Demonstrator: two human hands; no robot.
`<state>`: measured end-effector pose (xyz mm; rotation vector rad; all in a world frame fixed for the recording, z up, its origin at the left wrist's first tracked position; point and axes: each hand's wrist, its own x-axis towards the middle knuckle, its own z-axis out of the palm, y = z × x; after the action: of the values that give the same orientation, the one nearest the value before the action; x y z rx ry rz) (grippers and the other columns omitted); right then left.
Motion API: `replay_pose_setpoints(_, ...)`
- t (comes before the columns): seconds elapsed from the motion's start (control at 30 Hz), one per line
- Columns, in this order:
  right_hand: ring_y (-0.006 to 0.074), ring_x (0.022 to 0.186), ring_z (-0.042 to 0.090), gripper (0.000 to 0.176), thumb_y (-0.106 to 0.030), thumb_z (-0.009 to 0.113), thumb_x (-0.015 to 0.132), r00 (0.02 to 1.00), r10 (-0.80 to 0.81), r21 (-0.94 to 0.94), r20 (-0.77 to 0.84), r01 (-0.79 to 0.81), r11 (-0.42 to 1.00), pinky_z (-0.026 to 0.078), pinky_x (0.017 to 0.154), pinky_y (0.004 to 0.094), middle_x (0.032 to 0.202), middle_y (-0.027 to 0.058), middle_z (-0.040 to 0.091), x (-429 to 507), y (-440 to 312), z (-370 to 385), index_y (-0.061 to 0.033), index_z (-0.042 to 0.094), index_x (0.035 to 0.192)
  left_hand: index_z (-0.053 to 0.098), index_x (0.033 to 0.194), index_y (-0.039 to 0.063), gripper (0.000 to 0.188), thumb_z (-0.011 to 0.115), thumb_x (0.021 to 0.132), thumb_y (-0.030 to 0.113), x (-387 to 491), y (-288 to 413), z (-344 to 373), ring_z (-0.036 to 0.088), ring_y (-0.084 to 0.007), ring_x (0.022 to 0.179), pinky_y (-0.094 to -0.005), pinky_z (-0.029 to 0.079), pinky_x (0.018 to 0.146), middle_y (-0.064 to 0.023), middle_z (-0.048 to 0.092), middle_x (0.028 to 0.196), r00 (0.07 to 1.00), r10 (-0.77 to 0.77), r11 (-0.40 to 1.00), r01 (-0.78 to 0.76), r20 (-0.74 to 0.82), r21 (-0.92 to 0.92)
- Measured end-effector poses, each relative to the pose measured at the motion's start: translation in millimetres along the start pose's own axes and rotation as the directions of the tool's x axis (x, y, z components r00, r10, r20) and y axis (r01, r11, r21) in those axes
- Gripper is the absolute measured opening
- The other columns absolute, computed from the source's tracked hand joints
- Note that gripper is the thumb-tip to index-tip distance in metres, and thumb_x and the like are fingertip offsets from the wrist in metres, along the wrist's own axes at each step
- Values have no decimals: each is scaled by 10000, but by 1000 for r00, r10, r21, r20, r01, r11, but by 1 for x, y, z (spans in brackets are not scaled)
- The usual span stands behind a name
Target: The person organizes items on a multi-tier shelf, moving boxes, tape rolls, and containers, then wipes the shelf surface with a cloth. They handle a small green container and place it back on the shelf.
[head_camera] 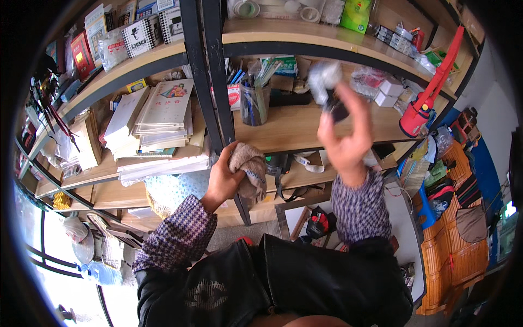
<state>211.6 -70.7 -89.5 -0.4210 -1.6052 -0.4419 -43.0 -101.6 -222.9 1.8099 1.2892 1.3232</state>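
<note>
My left hand [225,175] grips a bunched brown cloth [250,169] at the edge of a wooden shelf, beside the black metal upright. My right hand [347,131] is raised over the middle shelf [282,131], thumb and fingers curved around a blurred white and dark object [325,83]; its kind is too blurred to tell. To the left of that hand stands a mesh pen holder [254,102] full of pens. Small white boxes [386,93] and clear plastic packaging [365,79] lie at the right on the same shelf.
Stacked booklets [163,110] fill the shelf at left. A red bag [416,112] with a long strap hangs at the right. Below are a black strap [282,188] and a low table [402,220] with objects on it. A wooden bench [453,253] carries bags and cloths.
</note>
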Motion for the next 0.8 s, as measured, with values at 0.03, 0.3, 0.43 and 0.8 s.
replay_pose_setpoints(0.03,323,893,619,435,-71,713,739,996,-54,-44,-65,52,998,492,796,393,1019,138,651,29,2,8,-44,626,1164,407,1368,48,655,616,750,1,2,0,6,599,-347,1117,-367,474,938,-236,610,1168,1000,7,1000,-8,-10,-28)
replay_pose_setpoints(0.3,192,735,636,330,-282,550,954,818,313,-235,483,-223,946,518,684,334,950,113,687,129,29,82,-23,654,1131,395,1379,60,673,646,756,12,-13,8,30,608,-329,1102,-356,475,929,-230,608,1158,992,38,996,-27,119,-89)
replay_pose_setpoints(0.43,283,946,638,344,-71,694,782,940,-328,-16,97,331,943,490,834,381,1058,121,669,26,14,42,-37,655,1122,391,1364,19,630,627,784,-47,-36,-9,22,589,-219,1104,-317,466,946,-153,603,1173,996,-26,959,48,82,-280)
replay_pose_setpoints(0.8,264,1179,527,613,63,659,696,611,463,268,642,-745,611,423,998,356,1276,132,538,-163,-55,46,-47,520,1282,177,1496,54,793,672,882,140,-51,3,30,352,-233,1291,-350,342,1056,-131,357,1374,933,-94,831,266,347,-489)
